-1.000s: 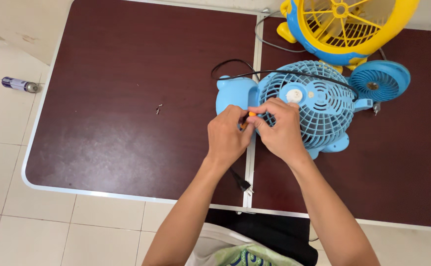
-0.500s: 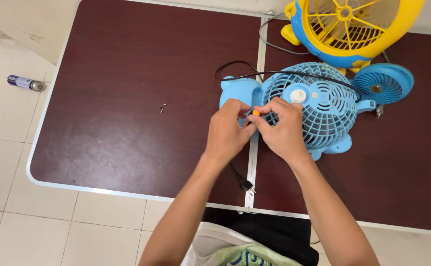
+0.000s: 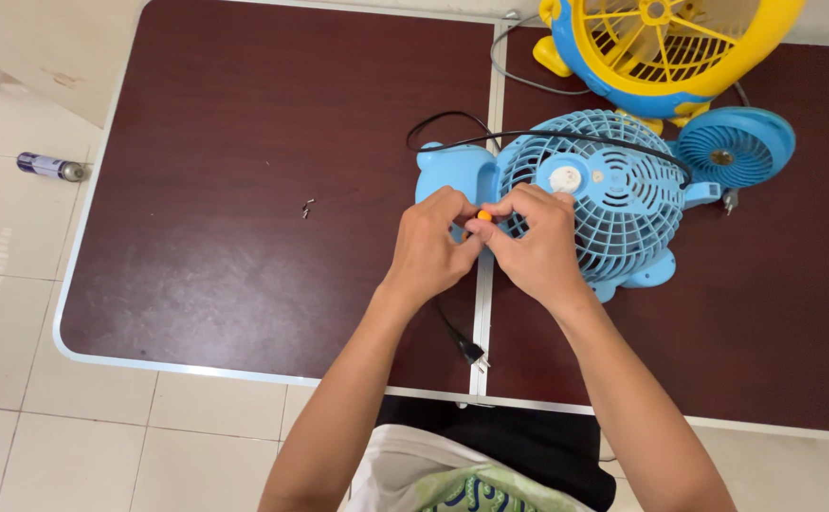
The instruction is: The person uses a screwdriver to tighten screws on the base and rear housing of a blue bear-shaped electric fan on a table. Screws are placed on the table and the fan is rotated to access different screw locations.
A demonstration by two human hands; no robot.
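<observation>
Fingers of left hand [image 3: 430, 248] and right hand [image 3: 534, 248] are being pinched shut on small orange piece [image 3: 483, 216], against the blue fan's [image 3: 613, 204] grille.

A home room turned into a small repair corner.

A low folding table [image 3: 244, 284] with a dark brown top and pale trim stands on a white tiled floor [image 3: 7, 284], the sort found in a house. On it lie toy-like household fans: a blue fan [image 3: 604, 199] face down with its black cord [image 3: 452, 128] looped beside it, a yellow and blue fan [image 3: 661, 47] behind it, and a loose blue fan part [image 3: 732, 147]. Tiny screws [image 3: 307, 208] sit on the tabletop, and a small spray can [image 3: 49, 167] lies on the tiles.
</observation>
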